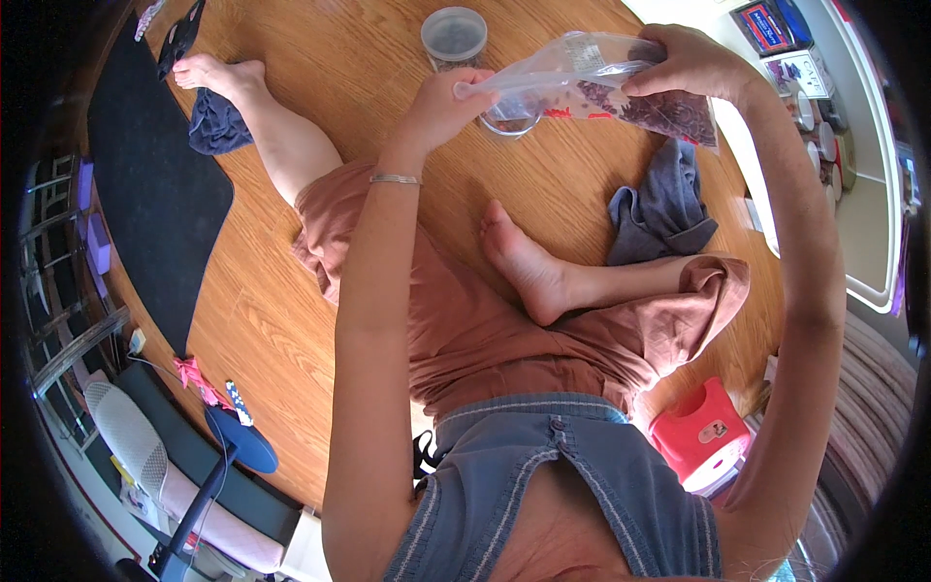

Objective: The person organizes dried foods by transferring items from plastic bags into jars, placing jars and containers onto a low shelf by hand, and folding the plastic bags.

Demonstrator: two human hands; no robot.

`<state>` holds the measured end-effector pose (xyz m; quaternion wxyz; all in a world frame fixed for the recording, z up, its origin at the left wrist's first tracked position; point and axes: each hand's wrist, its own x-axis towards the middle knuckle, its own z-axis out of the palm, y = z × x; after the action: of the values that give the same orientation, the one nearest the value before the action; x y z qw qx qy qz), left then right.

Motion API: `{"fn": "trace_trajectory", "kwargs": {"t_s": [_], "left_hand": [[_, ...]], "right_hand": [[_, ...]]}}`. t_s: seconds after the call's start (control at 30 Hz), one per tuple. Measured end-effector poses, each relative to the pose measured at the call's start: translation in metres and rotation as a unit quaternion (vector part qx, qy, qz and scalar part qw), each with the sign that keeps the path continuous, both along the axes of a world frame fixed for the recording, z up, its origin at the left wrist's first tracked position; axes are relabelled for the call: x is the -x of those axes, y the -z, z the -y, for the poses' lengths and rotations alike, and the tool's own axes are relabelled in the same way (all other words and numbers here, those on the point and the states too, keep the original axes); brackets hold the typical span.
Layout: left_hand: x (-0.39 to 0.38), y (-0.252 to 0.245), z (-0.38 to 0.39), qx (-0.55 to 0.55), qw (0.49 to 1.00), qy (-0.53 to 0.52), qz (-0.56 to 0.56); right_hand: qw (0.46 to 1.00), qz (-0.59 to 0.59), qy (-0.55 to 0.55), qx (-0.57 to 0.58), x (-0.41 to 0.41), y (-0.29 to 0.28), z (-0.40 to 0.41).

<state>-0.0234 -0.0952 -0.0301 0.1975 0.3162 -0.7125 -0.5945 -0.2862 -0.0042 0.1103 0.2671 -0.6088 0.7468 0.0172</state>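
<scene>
My left hand (449,109) pinches the narrow, gathered end of a clear plastic bag (542,76). At the bag's other end, my right hand (687,65) grips the upper edge. Dark reddish-brown pieces (665,113), which look like dried food, are bunched in the right part of the bag. The bag also bears red print and a white label with writing. Below its left part, a clear round container (513,129) shows a rim, and the rest is hidden by the bag. A lidded clear plastic jar (454,40) stands just beyond my left hand.
A dark grey cloth (662,207) lies on the wood floor (269,320) by my bent leg. To the right, a white storage unit (869,240) holds boxes and several jars (822,142). A red plastic stool (702,429) is near my right side. A black mat (156,182) spreads leftward.
</scene>
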Motion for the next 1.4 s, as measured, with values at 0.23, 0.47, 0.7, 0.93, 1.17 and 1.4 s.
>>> {"fn": "trace_trajectory", "kwargs": {"t_s": [0.23, 0.47, 0.7, 0.93, 1.17, 1.4], "left_hand": [[0.000, -0.001, -0.004, 0.003, 1.000, -0.006, 0.003], [-0.004, 0.009, -0.005, -0.059, 0.998, 0.007, -0.016], [-0.006, 0.009, -0.008, -0.057, 0.997, -0.005, -0.043], [-0.007, 0.005, -0.009, -0.056, 0.998, -0.005, -0.032], [-0.008, 0.015, -0.007, -0.073, 0.996, -0.019, -0.038], [-0.006, 0.013, -0.008, -0.081, 0.996, -0.017, -0.040]], "right_hand": [[0.997, -0.041, 0.001, 0.060, -0.003, 0.000, 0.001], [0.999, -0.040, -0.022, 0.003, -0.022, -0.034, 0.012], [0.993, -0.016, -0.008, -0.120, -0.030, -0.057, 0.019], [0.994, -0.011, 0.009, -0.108, -0.028, -0.060, 0.020], [0.994, 0.015, 0.060, -0.092, -0.032, -0.071, 0.014], [0.997, 0.010, 0.044, -0.063, -0.019, -0.055, 0.013]]}}
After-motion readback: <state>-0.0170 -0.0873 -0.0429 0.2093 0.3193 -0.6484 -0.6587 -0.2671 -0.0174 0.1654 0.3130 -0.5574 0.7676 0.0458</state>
